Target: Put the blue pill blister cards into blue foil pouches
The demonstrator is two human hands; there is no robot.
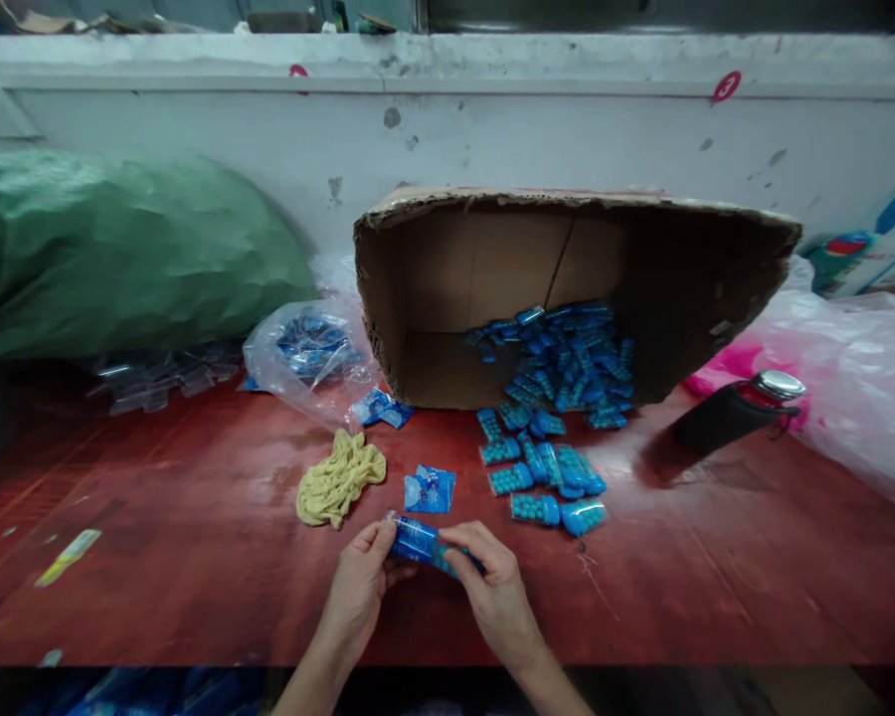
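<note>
Blue printed plastic sleeve (416, 538) and small clear bottle of turquoise beads (442, 559) are held together just above the red surface (216, 587), near its front edge. The left hand's (359, 575) grip is pinched, thumb and fingers closed on the sleeve's left end. The right hand's (494, 580) grip is closed around the bottle, whose beads show at the sleeve's right end; how deep it sits inside cannot be told.

Just beyond the hands lie flat blue printed sleeves (430, 490), with a crumpled yellow cloth (339, 479) to their left. Loose bead-filled bottles with blue caps (533, 509) lie to the right, in front of a brown cardboard box (379, 298) tipped on its side, more of them heaped within. Farther right, a black flask with a silver lid (731, 418) stands near a pink translucent plastic bag (850, 368).
</note>
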